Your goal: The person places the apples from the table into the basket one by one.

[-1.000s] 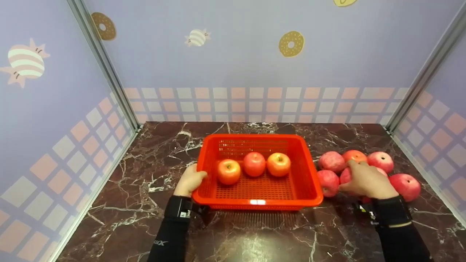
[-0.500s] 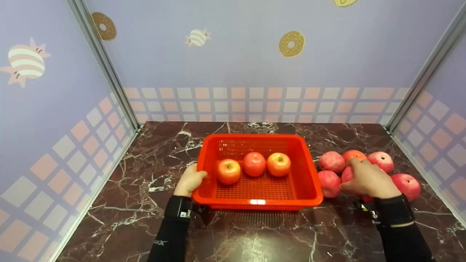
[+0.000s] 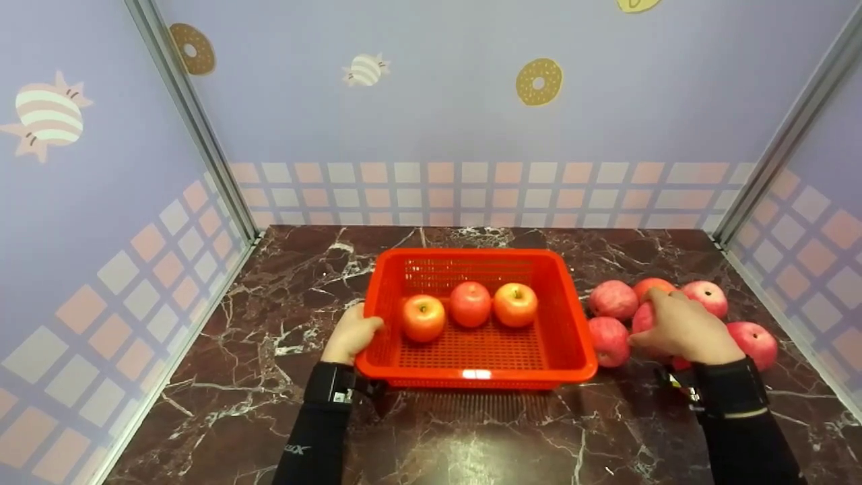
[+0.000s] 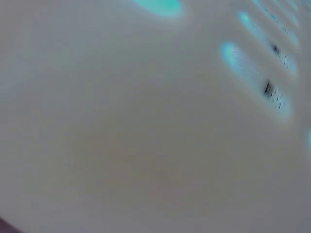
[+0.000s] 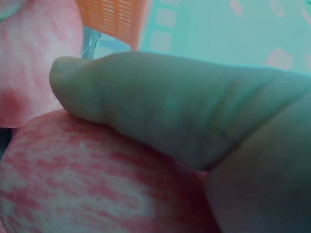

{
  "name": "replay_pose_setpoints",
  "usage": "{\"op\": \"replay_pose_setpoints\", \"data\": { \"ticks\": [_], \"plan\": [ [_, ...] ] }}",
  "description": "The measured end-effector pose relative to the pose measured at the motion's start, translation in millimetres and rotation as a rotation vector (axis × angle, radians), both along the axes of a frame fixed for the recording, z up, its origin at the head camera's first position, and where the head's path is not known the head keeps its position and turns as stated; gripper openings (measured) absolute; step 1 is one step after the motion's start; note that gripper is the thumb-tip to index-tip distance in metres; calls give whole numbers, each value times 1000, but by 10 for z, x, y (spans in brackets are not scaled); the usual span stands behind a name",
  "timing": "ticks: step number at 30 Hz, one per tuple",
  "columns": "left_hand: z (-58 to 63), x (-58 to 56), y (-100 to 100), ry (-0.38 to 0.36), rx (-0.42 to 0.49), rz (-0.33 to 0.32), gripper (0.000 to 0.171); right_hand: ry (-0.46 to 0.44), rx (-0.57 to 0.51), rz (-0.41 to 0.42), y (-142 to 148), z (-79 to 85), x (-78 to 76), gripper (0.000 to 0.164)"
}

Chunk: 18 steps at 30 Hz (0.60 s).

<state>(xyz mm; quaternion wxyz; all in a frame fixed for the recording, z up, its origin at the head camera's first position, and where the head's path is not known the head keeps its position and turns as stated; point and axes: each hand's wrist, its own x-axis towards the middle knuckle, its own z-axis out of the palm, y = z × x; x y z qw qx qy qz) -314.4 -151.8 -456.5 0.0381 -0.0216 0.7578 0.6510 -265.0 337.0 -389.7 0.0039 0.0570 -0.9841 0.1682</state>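
Note:
In the head view, a red plastic basket (image 3: 417, 374) holds three red-yellow apples, one of them a yellowish apple (image 3: 516, 304). My left hand (image 3: 351, 333) grips its left rim, thumb over the inner side. The left wrist view is mostly a blurred pale surface with slots. To the right of the basket, my right hand (image 3: 688, 328) grips a pinkish-red apple (image 3: 644, 319) within a cluster, partly covering it. In the right wrist view the thumb (image 5: 146, 97) lies along the striped apple (image 5: 92, 179), with another apple (image 5: 39, 63) just beyond.
Around my right hand lie more apples, such as a front apple (image 3: 609, 342) against the basket's right side, a back apple (image 3: 704, 299) and a right-hand apple (image 3: 751, 345). A dark marbled tabletop (image 3: 236, 404) is bounded by a patterned back wall (image 3: 444, 121) and side walls.
My right hand has shifted slightly to the right, and the apple it grips has moved a little with it. My left hand and the basket stay put.

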Motion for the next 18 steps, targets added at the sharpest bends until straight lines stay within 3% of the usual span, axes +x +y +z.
{"op": "replay_pose_setpoints", "data": {
  "ticks": [7,14,18],
  "plan": [
    [17,1,1,8,-51,5,35,89,71,34,-114,109,-41,66],
    [26,9,-4,10,-25,-6,37,128,116,40,-269,231,-79,73],
    [16,2,-9,11,-42,-1,36,144,112,53,-382,311,-93,67]
  ]
}}
